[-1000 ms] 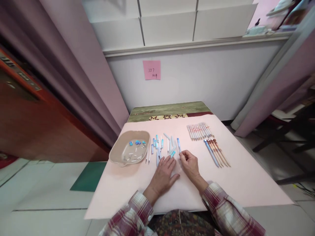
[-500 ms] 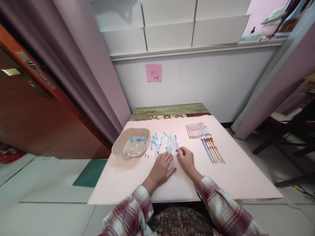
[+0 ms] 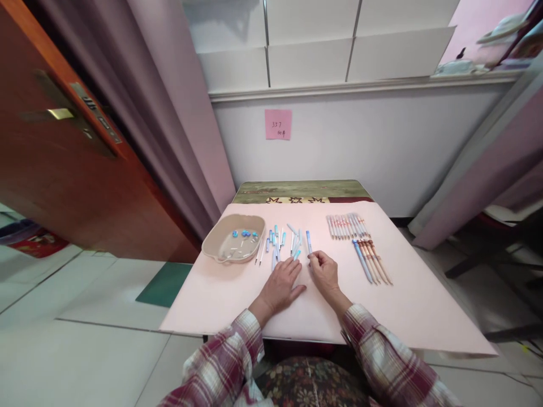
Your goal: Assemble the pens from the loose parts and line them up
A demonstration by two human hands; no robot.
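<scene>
My right hand (image 3: 324,272) pinches the lower end of a blue pen barrel (image 3: 309,241), which points away from me over the table. My left hand (image 3: 280,284) lies flat, fingers stretched out and thumb spread. Its fingertips reach the near edge of a loose group of pen parts; whether they press on one is unclear. Among these parts are blue caps (image 3: 283,239), a light-blue piece (image 3: 297,254), pale barrels (image 3: 292,229) and thin white refills (image 3: 260,255) with dark tips.
Left of the parts stands a beige plastic basin (image 3: 207,249) with small blue pieces (image 3: 246,233) and short clear bits inside. On the right lie a row of pale pens (image 3: 348,226) and several blue and tan pens (image 3: 373,263). Pink paper (image 3: 237,305) covers the table.
The whole view has shifted, so the table sits a little farther right in the picture. Both hands keep nearly the same places, and the right still pinches the blue pen barrel.
</scene>
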